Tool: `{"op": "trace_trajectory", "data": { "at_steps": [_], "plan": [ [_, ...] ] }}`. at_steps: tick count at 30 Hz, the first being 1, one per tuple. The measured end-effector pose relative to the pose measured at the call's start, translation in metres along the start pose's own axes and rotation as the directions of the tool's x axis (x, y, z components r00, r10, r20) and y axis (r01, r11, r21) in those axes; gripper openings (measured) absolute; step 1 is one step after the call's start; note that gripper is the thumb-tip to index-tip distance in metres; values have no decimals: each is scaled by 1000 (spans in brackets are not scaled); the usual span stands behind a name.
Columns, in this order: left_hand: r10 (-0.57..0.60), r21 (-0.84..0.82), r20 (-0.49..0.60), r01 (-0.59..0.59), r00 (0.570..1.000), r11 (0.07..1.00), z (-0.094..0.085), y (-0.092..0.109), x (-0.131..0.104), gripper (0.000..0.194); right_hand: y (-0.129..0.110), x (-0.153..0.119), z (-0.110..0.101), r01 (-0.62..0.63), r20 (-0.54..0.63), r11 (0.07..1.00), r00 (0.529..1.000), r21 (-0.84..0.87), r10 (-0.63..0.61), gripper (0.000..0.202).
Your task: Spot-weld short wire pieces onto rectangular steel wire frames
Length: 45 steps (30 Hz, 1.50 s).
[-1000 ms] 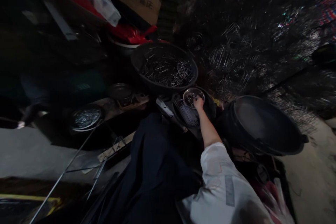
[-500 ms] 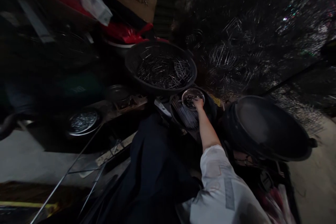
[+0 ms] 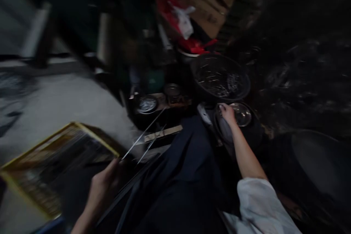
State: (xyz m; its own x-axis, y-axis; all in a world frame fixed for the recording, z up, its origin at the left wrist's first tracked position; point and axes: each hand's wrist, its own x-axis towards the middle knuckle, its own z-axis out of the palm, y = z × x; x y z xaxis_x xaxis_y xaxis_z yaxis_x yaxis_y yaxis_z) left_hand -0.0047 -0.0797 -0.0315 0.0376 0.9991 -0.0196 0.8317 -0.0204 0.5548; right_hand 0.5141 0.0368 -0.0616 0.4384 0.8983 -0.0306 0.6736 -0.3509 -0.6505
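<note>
Bowl (image 3: 241, 114), round and shiny, sits on the far side of a dark bucket (image 3: 253, 131), in front of the wide basin (image 3: 197, 67). The right hand (image 3: 226, 112) is just left of it, its wrist crossing near the bowl's edge; the fingers are bent over a grey patch (image 3: 223, 128) in the bucket, and blur makes it impossible to tell whether they grasp anything. The left hand (image 3: 104, 179) is low on the left, at the near end of two thin metal rods (image 3: 146, 131); whether it is clenched on one or only beside it, I cannot tell.

Space around the bucket is tight. The basin, holding loose metal pieces (image 3: 231, 82), crowds its far side, a pale strip (image 3: 204, 114) lies just left, and a big dark tub (image 3: 318, 161) stands to the right. Dark cloth (image 3: 189, 168) fills the space between the arms. Past the rods are a piece of wood (image 3: 163, 133) and a small dish (image 3: 148, 111) of shiny bits. A yellow-edged crate (image 3: 98, 140) is beside the left hand. Beyond the basin are a red bag (image 3: 193, 45), a white bag (image 3: 185, 23) and a cardboard box (image 3: 211, 9).
</note>
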Motion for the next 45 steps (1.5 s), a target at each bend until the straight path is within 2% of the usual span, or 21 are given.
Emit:
{"op": "trace_trajectory", "data": {
  "at_steps": [1, 3, 5, 7, 10, 12, 14, 17, 21, 25, 31, 45],
  "plan": [
    [-9, -38, 2, 9, 1000, 999, -3, -7, -4, 26, -23, -6, 14, 97, 55, 994, 993, 50, -100, 34],
    [-10, -101, -23, 7, 1000, 995, -6, -17, -10, 25, -72, -25, 47, 229, 162, 952, 951, 201, -263, 32],
    [-6, -144, -61, -3, 998, 990, -7, -21, -12, 26, -120, -51, 85, 211, 257, 893, 909, 398, -329, 25],
    [-2, -185, -84, -14, 996, 983, -6, -24, -14, 27, -164, -79, 123, 40, 338, 807, 895, 590, -291, 25],
    [-3, -238, -112, -24, 994, 971, -4, -30, -15, 30, -212, -111, 172, -240, 442, 624, 877, 744, -189, 37],
    [-7, -267, -130, -29, 991, 963, -4, -36, -15, 31, -235, -124, 194, -359, 495, 502, 853, 787, -164, 40],
    [-10, -291, -139, -31, 990, 956, -4, -41, -16, 31, -251, -133, 206, -430, 526, 407, 835, 806, -160, 38],
    [-18, -315, -154, -32, 988, 948, -5, -47, -16, 30, -267, -140, 212, -459, 531, 344, 834, 819, -151, 32],
    [-17, -341, -186, -48, 982, 939, -8, -49, -16, 27, -281, -144, 213, -431, 501, 347, 853, 833, -144, 29],
    [7, -357, -262, -103, 965, 928, -8, -48, -15, 23, -290, -144, 213, -396, 462, 330, 874, 857, -149, 31],
    [52, -337, -296, -155, 954, 929, -8, -48, -8, 22, -298, -138, 208, -330, 400, 308, 895, 892, -200, 33],
    [132, -267, -374, -243, 918, 933, -18, -38, 7, 17, -308, -122, 201, -291, 356, 278, 907, 916, -226, 31]
  ]
}}
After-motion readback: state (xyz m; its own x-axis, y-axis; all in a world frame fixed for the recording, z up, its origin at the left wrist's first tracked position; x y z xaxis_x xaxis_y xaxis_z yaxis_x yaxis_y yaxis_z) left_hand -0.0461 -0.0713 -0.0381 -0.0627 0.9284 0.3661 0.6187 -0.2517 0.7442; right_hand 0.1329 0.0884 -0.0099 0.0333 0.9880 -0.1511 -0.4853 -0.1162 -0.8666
